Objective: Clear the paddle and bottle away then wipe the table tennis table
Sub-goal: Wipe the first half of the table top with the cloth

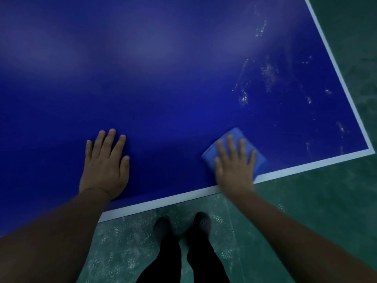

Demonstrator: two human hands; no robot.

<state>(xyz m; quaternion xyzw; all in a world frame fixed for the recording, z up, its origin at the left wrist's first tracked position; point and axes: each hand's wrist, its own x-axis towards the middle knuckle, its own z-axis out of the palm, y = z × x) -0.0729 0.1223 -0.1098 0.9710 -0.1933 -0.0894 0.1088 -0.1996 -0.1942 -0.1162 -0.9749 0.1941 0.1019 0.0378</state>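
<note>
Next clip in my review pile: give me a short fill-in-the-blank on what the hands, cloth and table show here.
1. The right hand presses flat on a folded ____ cloth.
2. The left hand rests flat on the table and holds ____.
3. The whitish smudges lie toward the table's ____ side, beyond the cloth.
4. The table's edge line is ____ in colour.

Missing words: blue; nothing; right; white

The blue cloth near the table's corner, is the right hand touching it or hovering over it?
Touching. The head view shows the right hand lying flat with spread fingers on the blue cloth, covering most of it, on the table.
</note>
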